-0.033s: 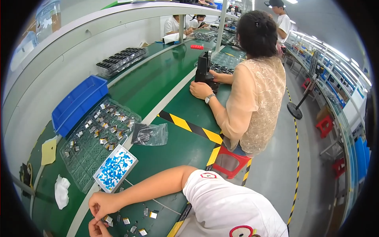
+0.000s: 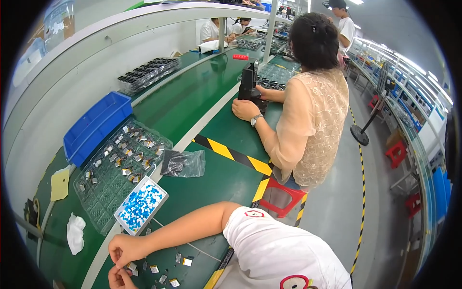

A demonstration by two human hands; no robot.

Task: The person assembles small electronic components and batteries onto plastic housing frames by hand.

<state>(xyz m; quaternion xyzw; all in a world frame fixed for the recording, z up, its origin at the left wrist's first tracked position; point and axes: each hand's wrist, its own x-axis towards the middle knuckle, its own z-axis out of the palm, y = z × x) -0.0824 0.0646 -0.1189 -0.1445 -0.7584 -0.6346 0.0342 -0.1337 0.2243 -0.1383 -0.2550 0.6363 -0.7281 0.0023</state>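
Observation:
At the lower left my right hand is closed in a pinch, its fingertips meeting those of my left hand. My left hand is closed too and partly cut off by the lower edge. What they pinch is mostly hidden. A small silver and yellow battery cell shows right at the fingers; I cannot tell if it is held. More such cells lie on the green table beside my hands, among small clear pieces. Just beyond my right hand stands a white box of small blue and white parts.
A clear compartment tray with several cells lies behind the box, beside a blue bin. Nearby are a plastic bag, a crumpled white tissue and a yellow paper. A co-worker sits further along, hands on a black device.

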